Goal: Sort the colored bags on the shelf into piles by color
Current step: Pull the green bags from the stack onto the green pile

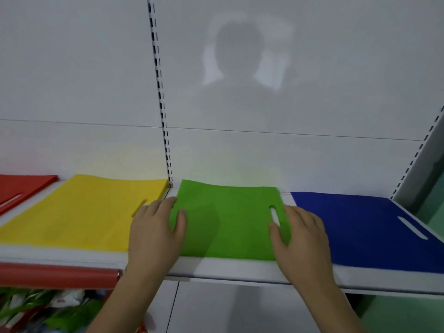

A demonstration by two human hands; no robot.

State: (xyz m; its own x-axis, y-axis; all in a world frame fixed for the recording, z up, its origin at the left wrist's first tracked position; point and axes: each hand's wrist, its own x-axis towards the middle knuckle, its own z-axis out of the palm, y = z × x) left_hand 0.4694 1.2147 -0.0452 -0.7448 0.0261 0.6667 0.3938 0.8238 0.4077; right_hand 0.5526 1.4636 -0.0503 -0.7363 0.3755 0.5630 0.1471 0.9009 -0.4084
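at far left the red bag (pixel 22 186) is cut off by the frame edge, the yellow bag (pixel 79 210) beside it. your left hand (pixel 156 233) and right hand (pixel 301 239) lie flat, fingers straight, on the green bag's (pixel 228 222) side edges on the shelf (pixel 240 270); the blue bag (pixel 370 227) lies rightmost.

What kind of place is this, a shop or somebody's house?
Probably a shop, or a room set up like one. The white shelf hangs on a slotted metal upright, as store shelving does, with a red strip along its front edge. Flat green bags lie displayed in a row.
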